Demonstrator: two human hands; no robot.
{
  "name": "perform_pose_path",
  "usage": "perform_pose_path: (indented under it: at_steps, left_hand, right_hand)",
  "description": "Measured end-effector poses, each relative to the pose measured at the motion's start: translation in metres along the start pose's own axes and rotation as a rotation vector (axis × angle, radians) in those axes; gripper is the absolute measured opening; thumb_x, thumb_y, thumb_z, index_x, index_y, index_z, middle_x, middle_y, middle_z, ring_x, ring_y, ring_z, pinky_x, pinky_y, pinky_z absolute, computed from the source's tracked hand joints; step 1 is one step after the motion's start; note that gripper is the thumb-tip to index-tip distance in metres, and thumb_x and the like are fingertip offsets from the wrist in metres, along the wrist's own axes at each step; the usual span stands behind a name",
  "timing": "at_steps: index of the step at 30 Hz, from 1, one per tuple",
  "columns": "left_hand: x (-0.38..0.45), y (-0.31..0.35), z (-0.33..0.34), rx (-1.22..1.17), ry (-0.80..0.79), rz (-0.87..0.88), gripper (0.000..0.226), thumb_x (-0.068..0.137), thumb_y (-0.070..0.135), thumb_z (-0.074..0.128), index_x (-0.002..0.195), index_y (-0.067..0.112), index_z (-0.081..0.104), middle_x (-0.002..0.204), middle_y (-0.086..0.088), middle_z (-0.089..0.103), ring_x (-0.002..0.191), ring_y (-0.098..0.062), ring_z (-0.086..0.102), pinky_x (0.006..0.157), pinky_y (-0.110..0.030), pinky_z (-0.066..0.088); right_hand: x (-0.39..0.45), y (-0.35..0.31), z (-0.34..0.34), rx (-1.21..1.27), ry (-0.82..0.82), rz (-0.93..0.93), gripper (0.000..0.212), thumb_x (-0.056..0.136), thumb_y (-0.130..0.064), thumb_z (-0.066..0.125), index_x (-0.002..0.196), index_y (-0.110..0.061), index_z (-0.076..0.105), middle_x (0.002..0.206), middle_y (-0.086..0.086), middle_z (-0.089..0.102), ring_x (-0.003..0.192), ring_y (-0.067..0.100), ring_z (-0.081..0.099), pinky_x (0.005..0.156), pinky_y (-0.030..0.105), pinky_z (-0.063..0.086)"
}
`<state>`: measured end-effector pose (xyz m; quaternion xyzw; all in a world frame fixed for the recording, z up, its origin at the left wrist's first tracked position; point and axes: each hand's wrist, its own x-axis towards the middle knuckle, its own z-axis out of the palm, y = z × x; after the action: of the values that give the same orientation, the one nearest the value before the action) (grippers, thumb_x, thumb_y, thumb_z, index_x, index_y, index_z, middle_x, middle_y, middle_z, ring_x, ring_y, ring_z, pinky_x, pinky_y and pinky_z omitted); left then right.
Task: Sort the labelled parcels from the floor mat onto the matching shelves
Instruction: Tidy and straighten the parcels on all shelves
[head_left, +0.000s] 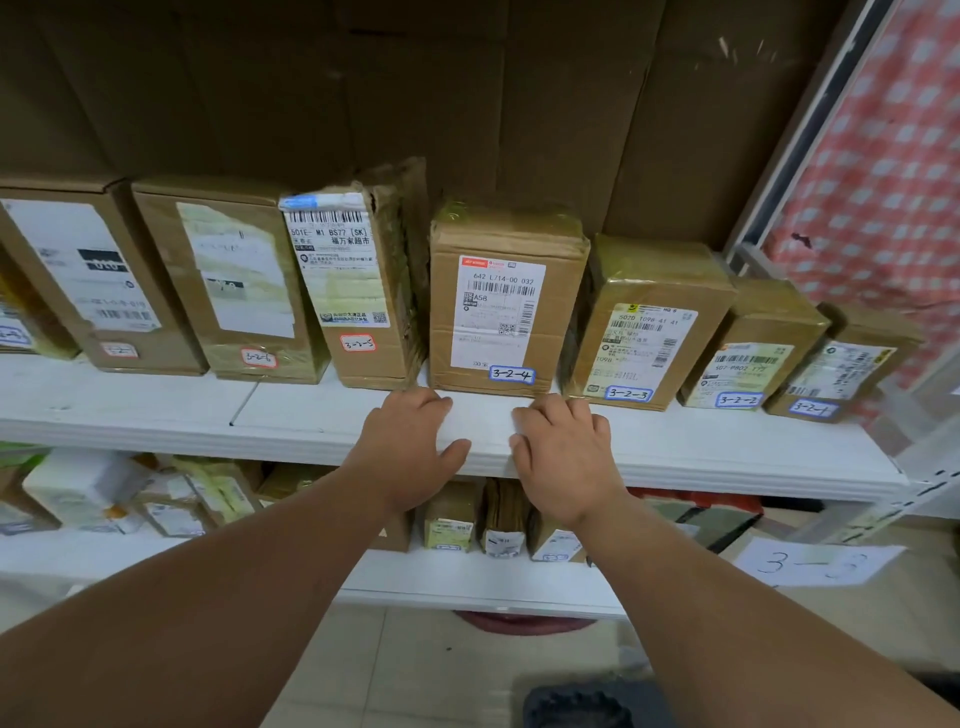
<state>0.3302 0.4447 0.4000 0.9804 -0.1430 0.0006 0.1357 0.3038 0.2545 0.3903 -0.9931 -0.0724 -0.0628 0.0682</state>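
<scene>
Fingertips of left hand (410, 447) and right hand (561, 457) curl at the base of the 3-2-4 parcel (506, 301); contact unclear. Far left of the fingers, one box (21, 312) is cut by the frame edge, tag unreadable. The next box's red tag (120, 350) is blurred. Below the fingers, lower-shelf parcels (156, 499) are half hidden by the shelf board (727, 457), labels too small to read.

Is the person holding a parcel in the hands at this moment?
No, both the left hand and the right hand rest on the front edge of the white shelf, just below the parcel 3-2-4, holding nothing.
</scene>
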Motion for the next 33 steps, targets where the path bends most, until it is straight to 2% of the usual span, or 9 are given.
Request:
perform_pose_path:
  at_steps: [8, 18, 26, 30, 33]
  left_hand:
    - [-0.012, -0.026, -0.015, 0.057, -0.049, 0.01, 0.059, 0.099, 0.048, 0.045, 0.151, 0.021, 0.037, 0.153, 0.002, 0.037, 0.138, -0.019, 0.031, 0.115, -0.037, 0.028]
    - [-0.026, -0.031, -0.034, 0.144, -0.042, 0.115, 0.06, 0.097, 0.05, 0.045, 0.151, 0.025, 0.035, 0.153, 0.002, 0.038, 0.138, -0.02, 0.032, 0.112, -0.038, 0.031]
    - [-0.041, -0.006, -0.061, 0.242, 0.021, 0.248, 0.061, 0.095, 0.056, 0.045, 0.148, 0.027, 0.039, 0.149, 0.003, 0.041, 0.136, -0.02, 0.035, 0.112, -0.038, 0.03]
    - [-0.044, 0.017, -0.086, 0.278, 0.085, 0.279, 0.061, 0.094, 0.059, 0.044, 0.148, 0.032, 0.037, 0.147, 0.005, 0.041, 0.136, -0.02, 0.032, 0.112, -0.04, 0.028]
    - [-0.046, 0.039, -0.106, 0.294, 0.145, 0.287, 0.062, 0.095, 0.058, 0.042, 0.15, 0.031, 0.036, 0.149, 0.007, 0.039, 0.138, -0.018, 0.031, 0.112, -0.039, 0.025]
  right_hand:
    - [0.004, -0.024, -0.001, -0.003, -0.002, -0.03, 0.031, 0.102, -0.035, 0.034, 0.121, -0.024, 0.055, 0.123, -0.002, 0.047, 0.113, 0.023, 0.038, 0.095, 0.038, 0.031]
    - [-0.011, -0.042, -0.016, -0.045, -0.041, 0.035, 0.037, 0.101, -0.039, 0.035, 0.131, -0.025, 0.051, 0.131, -0.003, 0.047, 0.12, 0.021, 0.039, 0.1, 0.038, 0.03]
    - [-0.038, -0.045, -0.049, -0.103, -0.099, 0.108, 0.048, 0.099, -0.048, 0.035, 0.14, -0.023, 0.045, 0.142, 0.001, 0.044, 0.131, 0.024, 0.035, 0.109, 0.043, 0.028]
    - [-0.044, -0.037, -0.079, -0.13, -0.053, 0.105, 0.052, 0.099, -0.052, 0.034, 0.142, -0.024, 0.042, 0.144, 0.001, 0.042, 0.133, 0.024, 0.034, 0.11, 0.044, 0.027]
    - [-0.045, -0.027, -0.107, -0.123, 0.004, 0.081, 0.049, 0.098, -0.054, 0.034, 0.139, -0.028, 0.046, 0.136, -0.002, 0.047, 0.129, 0.023, 0.039, 0.108, 0.044, 0.029]
